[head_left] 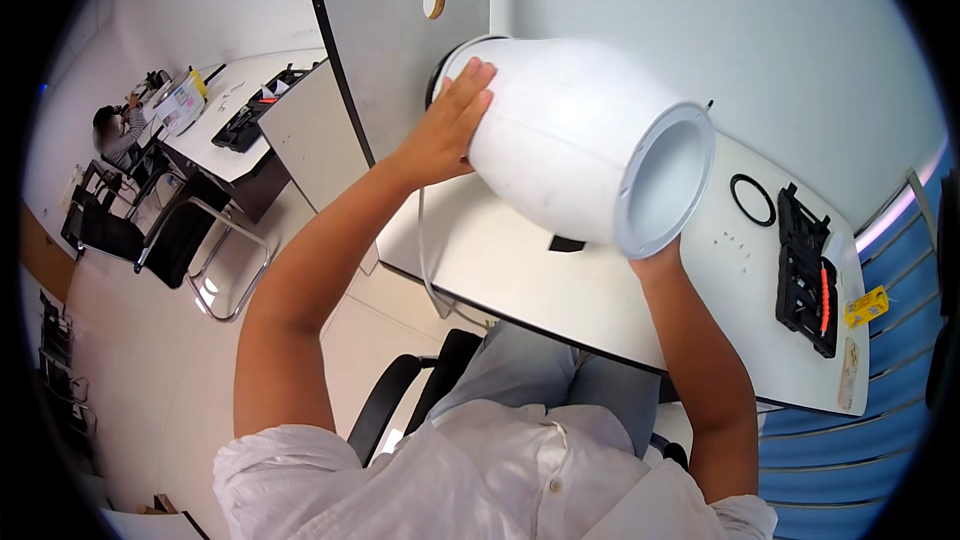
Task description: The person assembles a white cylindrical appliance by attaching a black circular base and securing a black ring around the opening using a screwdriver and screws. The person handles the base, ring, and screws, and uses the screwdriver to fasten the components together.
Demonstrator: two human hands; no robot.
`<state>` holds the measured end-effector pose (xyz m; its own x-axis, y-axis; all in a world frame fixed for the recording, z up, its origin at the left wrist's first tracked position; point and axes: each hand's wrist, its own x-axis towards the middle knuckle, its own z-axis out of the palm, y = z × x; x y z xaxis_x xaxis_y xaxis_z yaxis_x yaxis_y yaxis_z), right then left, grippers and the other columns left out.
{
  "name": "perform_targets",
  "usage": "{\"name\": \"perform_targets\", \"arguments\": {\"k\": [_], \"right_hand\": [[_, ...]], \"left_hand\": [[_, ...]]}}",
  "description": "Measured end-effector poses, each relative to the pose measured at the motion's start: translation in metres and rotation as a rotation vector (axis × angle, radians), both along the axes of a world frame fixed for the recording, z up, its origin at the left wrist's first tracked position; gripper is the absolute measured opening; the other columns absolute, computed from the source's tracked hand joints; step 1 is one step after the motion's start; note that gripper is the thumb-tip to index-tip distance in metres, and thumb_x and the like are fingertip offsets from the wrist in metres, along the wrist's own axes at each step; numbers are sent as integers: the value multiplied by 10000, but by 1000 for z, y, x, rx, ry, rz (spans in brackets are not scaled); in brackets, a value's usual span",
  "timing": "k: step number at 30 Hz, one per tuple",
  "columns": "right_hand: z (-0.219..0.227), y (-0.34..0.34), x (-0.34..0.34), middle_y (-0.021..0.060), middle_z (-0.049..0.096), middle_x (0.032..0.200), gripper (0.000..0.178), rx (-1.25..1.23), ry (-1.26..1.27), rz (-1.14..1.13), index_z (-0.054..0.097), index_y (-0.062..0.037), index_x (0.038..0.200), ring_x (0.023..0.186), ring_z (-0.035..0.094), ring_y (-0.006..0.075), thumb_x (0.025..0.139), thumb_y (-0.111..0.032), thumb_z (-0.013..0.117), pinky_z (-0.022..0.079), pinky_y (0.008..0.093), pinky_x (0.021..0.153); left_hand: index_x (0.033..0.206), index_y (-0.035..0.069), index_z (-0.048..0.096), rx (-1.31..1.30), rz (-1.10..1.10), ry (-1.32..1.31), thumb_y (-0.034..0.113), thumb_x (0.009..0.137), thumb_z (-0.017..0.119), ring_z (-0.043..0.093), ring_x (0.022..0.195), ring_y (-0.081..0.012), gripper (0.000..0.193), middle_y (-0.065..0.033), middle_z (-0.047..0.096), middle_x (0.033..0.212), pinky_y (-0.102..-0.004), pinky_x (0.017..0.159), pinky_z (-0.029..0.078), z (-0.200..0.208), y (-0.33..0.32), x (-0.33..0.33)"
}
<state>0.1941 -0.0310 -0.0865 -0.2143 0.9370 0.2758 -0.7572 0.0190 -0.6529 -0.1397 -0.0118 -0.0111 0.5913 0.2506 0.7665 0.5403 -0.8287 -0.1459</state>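
A large white barrel-shaped housing is held tilted on its side above the table. Its wide open mouth, with a pale rim, faces right and toward me, while a dark band edges the far left end. My left hand presses on that left end, fingers laid along the wall. Under the open rim, my right hand supports the housing; its fingers are hidden behind it. A pale cord hangs below the left end to the floor. Beneath the housing lies a small black flat piece.
On the white table at right lie a black ring, several small screws, an open black tool case with an orange flexible shaft, and a yellow box. Partition panels stand behind and left. Another person sits far left.
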Motion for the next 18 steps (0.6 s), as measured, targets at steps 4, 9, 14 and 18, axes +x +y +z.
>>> {"name": "perform_targets", "arguments": {"k": [4, 9, 14, 18], "right_hand": [[-2, -28, -26, 57, 502, 1319, 452, -45, -21, 97, 421, -117, 1345, 1195, 497, 248, 965, -361, 417, 432, 411, 993], [0, -47, -31, 97, 509, 1291, 438, -88, -7, 165, 425, -77, 1331, 1156, 518, 233, 973, -327, 389, 463, 373, 947], [10, -65, -34, 90, 511, 1268, 398, -185, -168, 101, 382, -84, 1327, 1133, 531, 220, 990, -295, 355, 463, 364, 938], [12, -72, -48, 73, 507, 1256, 394, -188, -229, -64, 340, -88, 1337, 1143, 512, 201, 990, -273, 361, 438, 351, 967]], "left_hand": [[1466, 153, 94, 77, 19, -25, 124, 653, 803, 149, 1400, -421, 1080, -219, 145, 1519, -596, 1080, 179, -28, -18, -35], [1481, 257, -41, 107, 177, -119, 136, 870, 623, 182, 1388, -410, 910, -222, 61, 1528, -471, 1115, 224, -59, -55, -29], [1480, 258, -27, 215, 110, -94, 110, 895, 576, 196, 1383, -417, 853, -231, 87, 1521, -464, 1106, 256, -68, -57, -37], [1459, 181, 39, 191, 86, -54, -3, 772, 661, 283, 1349, -425, 944, -230, 207, 1492, -529, 1072, 283, -49, -31, -49]]}}
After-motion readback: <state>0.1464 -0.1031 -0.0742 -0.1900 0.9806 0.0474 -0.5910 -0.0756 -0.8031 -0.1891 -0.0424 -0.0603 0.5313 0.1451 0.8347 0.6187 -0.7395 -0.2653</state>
